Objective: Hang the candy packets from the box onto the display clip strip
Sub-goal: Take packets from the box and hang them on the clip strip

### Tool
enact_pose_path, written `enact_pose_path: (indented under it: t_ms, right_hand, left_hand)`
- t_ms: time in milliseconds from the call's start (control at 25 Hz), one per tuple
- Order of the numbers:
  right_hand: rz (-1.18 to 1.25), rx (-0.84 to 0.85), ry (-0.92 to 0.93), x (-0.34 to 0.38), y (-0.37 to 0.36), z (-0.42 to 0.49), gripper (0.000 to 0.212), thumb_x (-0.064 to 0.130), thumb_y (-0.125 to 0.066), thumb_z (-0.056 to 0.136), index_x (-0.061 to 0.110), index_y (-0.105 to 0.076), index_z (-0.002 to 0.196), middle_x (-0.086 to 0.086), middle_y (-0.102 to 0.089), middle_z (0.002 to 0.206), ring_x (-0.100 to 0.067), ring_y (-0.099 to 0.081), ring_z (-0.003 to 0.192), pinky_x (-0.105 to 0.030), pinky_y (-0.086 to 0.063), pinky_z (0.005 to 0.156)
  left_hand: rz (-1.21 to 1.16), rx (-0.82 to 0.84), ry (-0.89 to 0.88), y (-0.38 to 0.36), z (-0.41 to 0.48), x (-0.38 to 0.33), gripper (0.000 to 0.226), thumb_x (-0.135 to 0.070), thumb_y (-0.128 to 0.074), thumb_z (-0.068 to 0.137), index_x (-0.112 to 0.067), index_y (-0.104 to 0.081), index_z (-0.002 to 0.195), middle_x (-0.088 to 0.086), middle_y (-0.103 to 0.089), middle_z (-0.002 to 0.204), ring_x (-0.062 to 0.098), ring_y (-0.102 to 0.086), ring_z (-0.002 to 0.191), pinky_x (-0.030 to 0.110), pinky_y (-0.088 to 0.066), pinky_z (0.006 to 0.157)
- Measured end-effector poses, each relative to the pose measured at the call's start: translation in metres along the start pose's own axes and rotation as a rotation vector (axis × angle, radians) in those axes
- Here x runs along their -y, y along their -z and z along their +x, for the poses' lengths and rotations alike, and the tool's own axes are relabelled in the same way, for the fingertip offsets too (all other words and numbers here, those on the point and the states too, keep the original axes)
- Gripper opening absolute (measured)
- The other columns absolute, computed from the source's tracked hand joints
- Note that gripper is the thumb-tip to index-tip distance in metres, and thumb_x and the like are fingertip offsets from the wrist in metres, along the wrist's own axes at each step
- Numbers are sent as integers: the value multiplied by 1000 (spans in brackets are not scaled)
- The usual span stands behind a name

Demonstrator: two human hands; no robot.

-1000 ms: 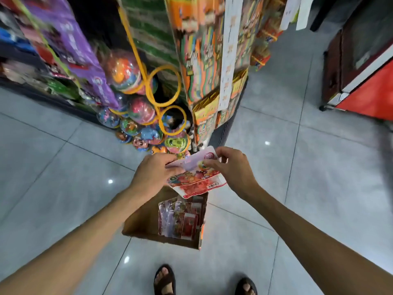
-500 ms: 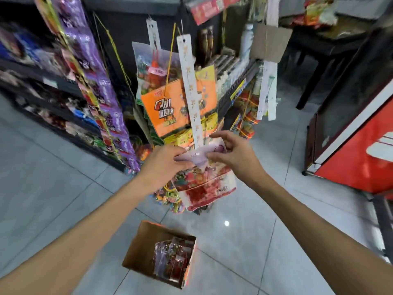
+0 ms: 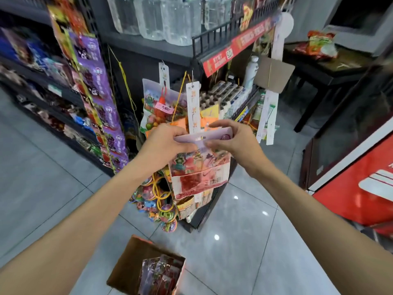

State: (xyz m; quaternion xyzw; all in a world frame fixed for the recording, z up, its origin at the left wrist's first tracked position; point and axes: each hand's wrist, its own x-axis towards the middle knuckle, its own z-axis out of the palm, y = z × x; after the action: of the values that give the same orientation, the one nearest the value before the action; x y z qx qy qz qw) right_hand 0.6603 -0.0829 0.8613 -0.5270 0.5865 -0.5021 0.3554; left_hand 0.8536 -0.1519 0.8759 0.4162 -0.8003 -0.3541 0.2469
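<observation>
We've got the candy packet (image 3: pixel 200 167) pinched by its lilac header: left hand (image 3: pixel 163 143) fingers on the left end, right hand (image 3: pixel 236 141) on the right, against the clip strip (image 3: pixel 194 107). Box (image 3: pixel 129 267) on floor.

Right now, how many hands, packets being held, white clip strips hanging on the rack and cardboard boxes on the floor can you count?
Hands: 2, the left hand and the right hand
Held candy packet: 1
White clip strips: 3, the left strip, the middle strip and the right strip
Cardboard box on the floor: 1
Total: 7
</observation>
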Motion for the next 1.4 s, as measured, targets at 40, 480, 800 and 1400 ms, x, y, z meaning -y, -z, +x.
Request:
enact_pose_path:
  t_ms: [40, 480, 800, 1400]
  right_hand:
    - [4, -14, 9, 3, 3, 9, 44, 15, -86, 67, 17, -67, 107, 16, -60, 66, -6, -55, 57, -27, -53, 62]
    - [1, 29, 55, -20, 34, 80, 21, 7, -76, 78, -4, -59, 81, -25, -66, 74, -27, -63, 67, -35, -57, 65]
    - [34, 223, 202, -18, 59, 107, 18, -2, -62, 88, 12, -66, 99, 7, -67, 91, -7, -60, 84, -26, -51, 72]
    - [0, 243, 200, 9, 40, 108, 20, 5, -74, 79, 12, -70, 97, -2, -75, 85, -8, -70, 80, -22, -56, 69]
  left_hand:
    - [-12, -13, 5, 3, 8, -4, 28, -23, -79, 73, -28, -61, 52, -10, -50, 48, 6, -41, 52, 29, -27, 55]
    - [-97, -636, 118, -26, 70, -19, 13, -32, -67, 86, -26, -67, 97, -16, -65, 82, -2, -58, 72, 13, -46, 67]
    - [-168, -651, 199, -40, 83, -29, 11, -23, -63, 89, -21, -73, 92, -12, -71, 79, 4, -64, 71, 25, -49, 66]
    - [-339, -323, 124, -12, 79, -23, 10, -21, -60, 91, -20, -69, 90, -12, -70, 78, 0, -63, 75, 19, -46, 73]
